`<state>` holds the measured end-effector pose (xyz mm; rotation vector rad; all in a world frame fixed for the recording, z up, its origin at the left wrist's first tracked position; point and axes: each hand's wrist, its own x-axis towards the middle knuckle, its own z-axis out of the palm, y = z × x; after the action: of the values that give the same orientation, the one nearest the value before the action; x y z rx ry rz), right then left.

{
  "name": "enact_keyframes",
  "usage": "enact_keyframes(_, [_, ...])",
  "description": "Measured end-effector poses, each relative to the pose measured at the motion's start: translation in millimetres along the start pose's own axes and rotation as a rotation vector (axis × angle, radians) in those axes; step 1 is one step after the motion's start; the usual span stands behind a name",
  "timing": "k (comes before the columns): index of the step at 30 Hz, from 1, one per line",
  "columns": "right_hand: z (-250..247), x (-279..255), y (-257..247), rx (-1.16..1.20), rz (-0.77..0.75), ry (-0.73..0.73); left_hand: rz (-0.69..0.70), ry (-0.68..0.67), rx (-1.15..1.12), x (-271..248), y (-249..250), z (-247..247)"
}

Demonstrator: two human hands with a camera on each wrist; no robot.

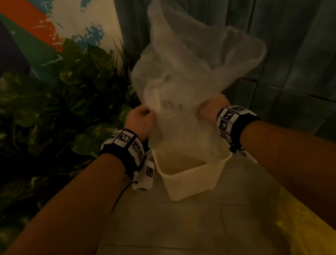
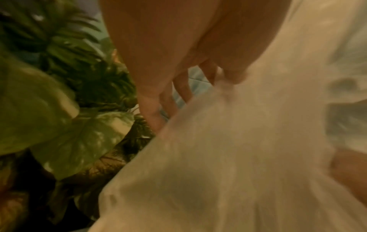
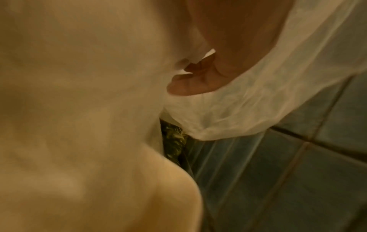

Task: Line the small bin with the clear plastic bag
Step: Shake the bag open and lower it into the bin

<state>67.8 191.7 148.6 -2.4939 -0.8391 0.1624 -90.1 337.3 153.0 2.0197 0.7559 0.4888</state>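
A small cream bin (image 1: pixel 191 180) stands upright on the tiled floor below my hands. Above it billows the clear plastic bag (image 1: pixel 186 65), puffed up with its far part lifted toward the wall and a flap hanging over the bin's rim. My left hand (image 1: pixel 141 118) pinches the bag's left edge with curled fingers. My right hand (image 1: pixel 211 108) grips the right edge. In the left wrist view the fingers (image 2: pixel 178 87) pinch the bag (image 2: pixel 238 157). In the right wrist view the bag (image 3: pixel 69 94) wraps round my right hand (image 3: pixel 196 81), with the bin's rim (image 3: pixel 158 196) blurred below.
A leafy green plant (image 1: pixel 43 113) crowds the left side, close to the bin. A dark tiled wall (image 1: pixel 288 26) rises behind and to the right. A painted panel (image 1: pixel 32 27) stands behind the plant. Something yellow (image 1: pixel 304 227) lies on the floor at lower right.
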Motion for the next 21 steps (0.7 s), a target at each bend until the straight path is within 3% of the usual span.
enact_keyframes(2, [-7, -4, 0, 0.065, -0.019, 0.091, -0.075, 0.085, -0.142, 6, -3, -5])
enact_keyframes(5, [-19, -11, 21, 0.069, 0.028, 0.092, -0.102, 0.177, -0.252, 15, -7, -12])
enact_keyframes(9, [-23, -8, 52, -0.020, 0.254, 0.098, -0.120, 0.240, -0.310, 18, -14, -13])
enact_keyframes(11, [-20, -7, 53, 0.050, 0.309, 0.099, -0.131, 0.226, -0.309, 14, -16, -11])
enact_keyframes(14, [-8, -7, 42, 0.171, 0.251, 0.120, -0.156, 0.215, -0.273, 10, -20, -7])
enact_keyframes(17, [5, -11, 25, 0.216, 0.165, -0.018, -0.171, 0.219, -0.259, 9, -25, -4])
enact_keyframes(21, [24, -15, 24, -0.062, 0.025, -0.184, -0.195, 0.234, -0.268, 8, -27, -5])
